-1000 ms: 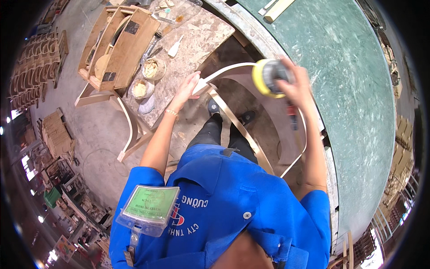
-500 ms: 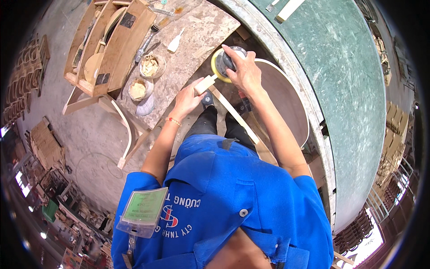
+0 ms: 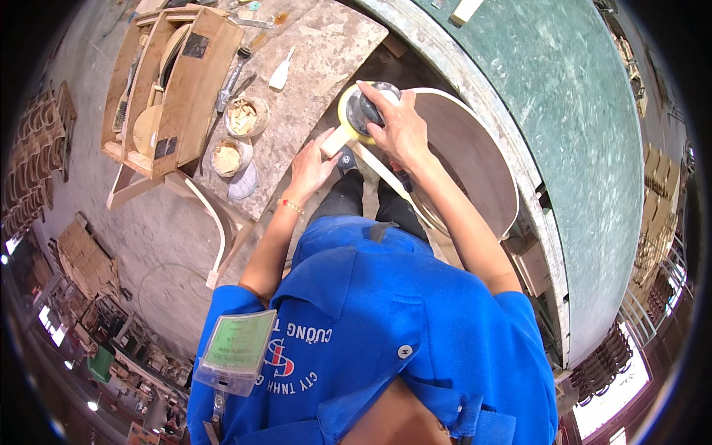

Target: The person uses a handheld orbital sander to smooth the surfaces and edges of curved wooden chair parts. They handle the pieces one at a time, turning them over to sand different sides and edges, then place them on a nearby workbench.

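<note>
My right hand [image 3: 400, 130] is wrapped over the top of a round power sander [image 3: 362, 111] with a black body and a yellow-edged pad. Between the fingers of my left hand [image 3: 311, 165] is a small pale wooden piece [image 3: 336, 142]. The sander's pad overlaps that piece's far end, so the end is hidden; whether the pad presses on it I cannot tell. A long pale wooden strip [image 3: 386, 176] slants down from just below the sander toward my right forearm. Right of my right hand lies a large curved wooden panel [image 3: 471, 159] with a pale rim.
To the left, a worn workbench [image 3: 315, 55] carries a wooden tool box [image 3: 185, 96], a tub of wood pieces [image 3: 243, 116], a tub of pale paste [image 3: 227, 157] and a white bottle [image 3: 281, 72]. A curved wooden frame [image 3: 220, 237] stands below. A green-topped table [image 3: 571, 148] bounds the right side.
The sander in my right hand has moved slightly left and down over the wooden piece's narrow end, which showed before. My left hand keeps its grip. The whole view has shifted slightly.
</note>
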